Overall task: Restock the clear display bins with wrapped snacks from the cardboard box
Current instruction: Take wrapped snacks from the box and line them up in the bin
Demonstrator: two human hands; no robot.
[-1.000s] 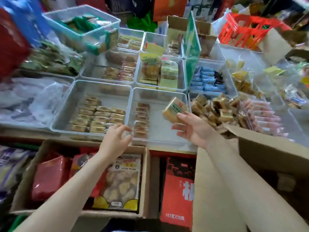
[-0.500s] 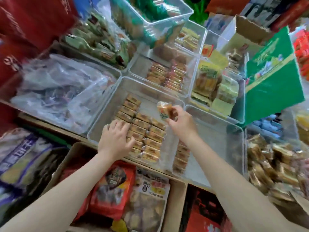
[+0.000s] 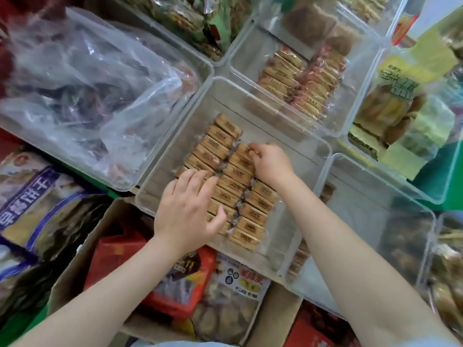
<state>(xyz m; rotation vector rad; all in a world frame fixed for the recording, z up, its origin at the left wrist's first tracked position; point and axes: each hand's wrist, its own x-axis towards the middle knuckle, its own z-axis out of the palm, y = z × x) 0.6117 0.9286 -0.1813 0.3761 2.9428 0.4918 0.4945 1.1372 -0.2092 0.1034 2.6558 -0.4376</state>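
in the bin (image 3: 295,136), snacks (image 3: 235,182) lie crosswise.

Clear bin partly filled with rows of wrapped snacks, cardboard box just below it.

The square clear plastic display bin (image 3: 295,136) holds small tan rectangular snacks in clear wrappers (image 3: 231,176), laid flat and touching in three neat rows that run from the bin's near edge toward its middle; its far and right parts are bare. The topmost snack of the middle row (image 3: 244,150) lies slightly askew at the row's far end. The open brown cardboard box (image 3: 82,249) sits just below the bin's near edge, partly under it, packed with red and printed snack bags.
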